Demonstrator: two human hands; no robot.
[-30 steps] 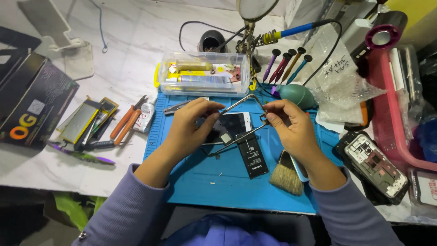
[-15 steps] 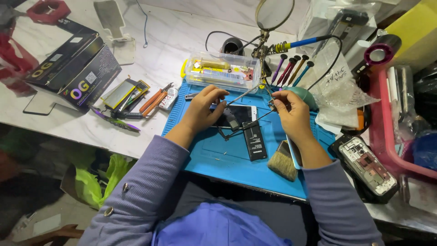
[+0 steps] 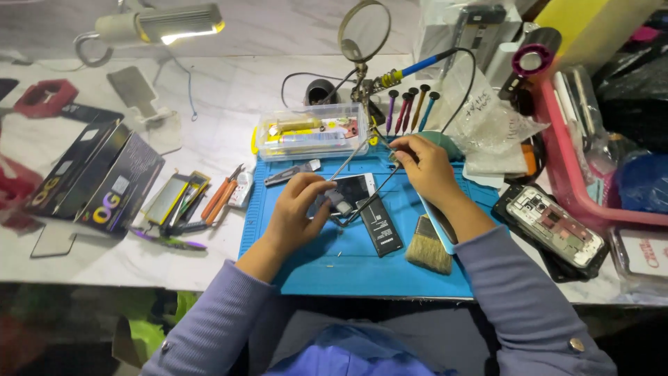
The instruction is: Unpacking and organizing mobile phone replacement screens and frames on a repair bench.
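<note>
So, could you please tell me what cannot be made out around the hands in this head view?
- The phone: its left part is hidden under the left hand.
- The right hand: whatever its fingertips pinch is too small to tell.
- The clear plastic box: its contents are blurred together.
- The pink tray: cut off by the right edge.

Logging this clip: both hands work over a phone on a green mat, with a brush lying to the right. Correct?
Not quite. The head view shows the mat is blue, not green. The rest holds: the left hand and right hand work over the phone, and the brush lies to the right.
</note>
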